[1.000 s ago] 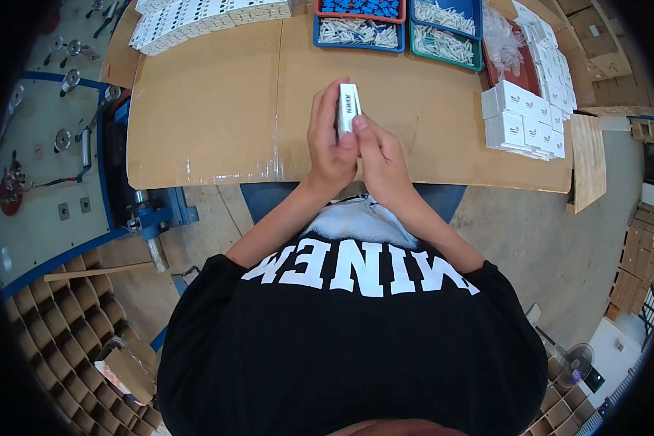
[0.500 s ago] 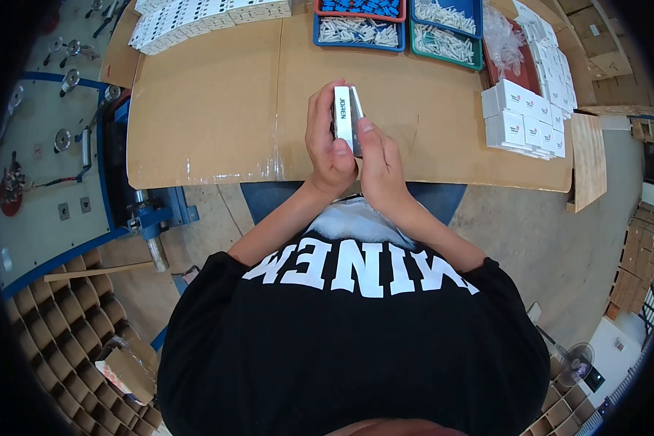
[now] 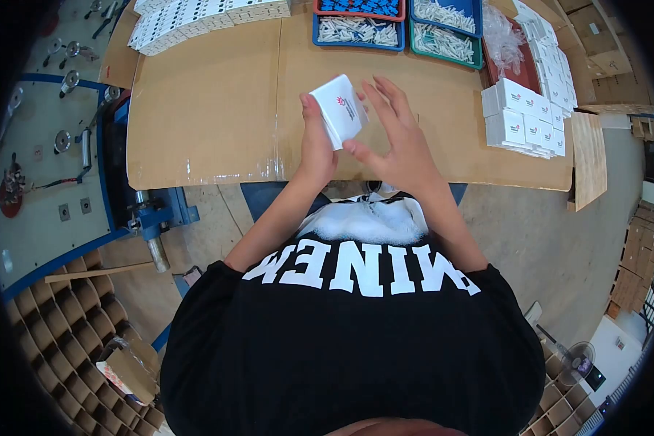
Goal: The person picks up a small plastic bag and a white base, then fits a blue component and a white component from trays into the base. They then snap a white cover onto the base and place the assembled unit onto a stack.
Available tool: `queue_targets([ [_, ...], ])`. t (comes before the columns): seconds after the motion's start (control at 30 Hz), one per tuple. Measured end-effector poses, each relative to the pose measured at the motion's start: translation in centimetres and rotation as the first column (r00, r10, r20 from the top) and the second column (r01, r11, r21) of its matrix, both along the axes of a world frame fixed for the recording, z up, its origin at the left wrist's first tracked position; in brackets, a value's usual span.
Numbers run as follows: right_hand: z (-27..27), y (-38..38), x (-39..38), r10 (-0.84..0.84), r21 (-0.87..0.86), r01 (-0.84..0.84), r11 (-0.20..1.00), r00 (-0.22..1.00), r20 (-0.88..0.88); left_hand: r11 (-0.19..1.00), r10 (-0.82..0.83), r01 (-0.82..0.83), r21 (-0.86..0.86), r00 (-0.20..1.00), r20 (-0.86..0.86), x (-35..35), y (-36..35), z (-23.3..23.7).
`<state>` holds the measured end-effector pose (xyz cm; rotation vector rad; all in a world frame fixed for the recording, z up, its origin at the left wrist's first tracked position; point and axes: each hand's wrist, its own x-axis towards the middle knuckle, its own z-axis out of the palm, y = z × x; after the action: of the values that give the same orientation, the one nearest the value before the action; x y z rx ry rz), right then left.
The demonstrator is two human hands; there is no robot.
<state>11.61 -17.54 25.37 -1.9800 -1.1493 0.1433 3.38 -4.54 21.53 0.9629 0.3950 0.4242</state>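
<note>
Changed since half a second ago: the small white box [image 3: 339,109] was edge-on between both palms. It's now turned broad side up with the red logo showing, and the right hand [image 3: 403,142] has opened up off it.
Left hand: the left hand [image 3: 316,142] is pinching the box, thumb along its left edge. The fingers are behind it, so I can't really see them.
Right hand: fingers fanned wide and holding nothing, with the thumb just at the box's lower corner.
Where the box is: up in the air over the middle of the cardboard-covered table [image 3: 211,109], tilted, not resting on anything.
Progress: the box looks folded shut to me, so I'd guess this one's basically finished.
Done so far: there's a pile of white boxes [image 3: 527,120] with the same logo on the right side of the table.
Left to do: rows of flat white cartons [image 3: 196,18] sit at the far left, so probably plenty.
Blue tray [image 3: 356,49]: small white parts, pretty full.
Red-rimmed tray [image 3: 360,19]: blue bits, only partly in view.
Green tray [image 3: 443,59]: more white parts.
Second blue tray [image 3: 479,18]: white parts too, and it's cut off at the top.
Red tray [image 3: 519,73]: a crumpled clear plastic bag [image 3: 500,36] sits on it. I can't tell what else it holds.
</note>
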Motion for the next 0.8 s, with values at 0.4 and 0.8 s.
queue_targets([
  [0.4, -4.4, 1.1, 1.7, 0.151, 0.284, -0.305, 0.909, 0.876, 0.459, 0.934, -0.108, 0.065, -0.351, 0.989, -0.105, -0.4, -2.5, 1.2],
  [0.8, -5.6, 1.3, 0.2, 0.025, 0.43, 0.041, 0.902, 0.989, -0.147, 0.934, -0.178, 0.13, -0.334, 0.977, -0.119, 0.2, -2.4, -0.3],
])
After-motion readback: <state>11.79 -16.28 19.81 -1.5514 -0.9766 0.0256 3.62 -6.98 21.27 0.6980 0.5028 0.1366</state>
